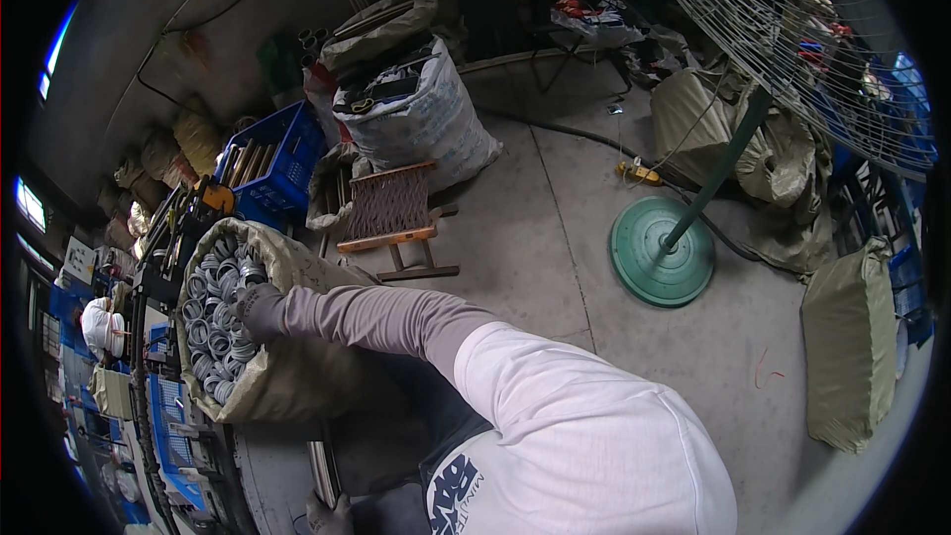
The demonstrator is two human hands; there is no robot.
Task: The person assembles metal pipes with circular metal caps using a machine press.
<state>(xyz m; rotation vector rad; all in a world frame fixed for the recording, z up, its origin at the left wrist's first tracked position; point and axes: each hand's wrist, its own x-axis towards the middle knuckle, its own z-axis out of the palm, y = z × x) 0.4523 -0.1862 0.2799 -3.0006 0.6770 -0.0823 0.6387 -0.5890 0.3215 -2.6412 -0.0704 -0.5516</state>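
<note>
A wide-mouthed beige woven sack (312, 376) at the left is filled with grey metal rings (210, 322). My right hand (261, 312), in a dark grey glove, reaches over the rim and touches the rings. Its fingertips are lost among them, so I cannot see whether it grips one. Low in the picture, my gloved left hand (330, 515) is closed around the lower end of some long, narrow silver metal pieces (324, 471). They lie beside the sack's base, and their exact kind is unclear.
Behind the sack stand a wooden stool with a woven seat (391, 208), a blue crate (272, 163) and a stuffed white sack (421, 119). A fan's green round base (662, 251) is at the right, near a cable with a yellow socket block (639, 173). Machinery lines the left.
</note>
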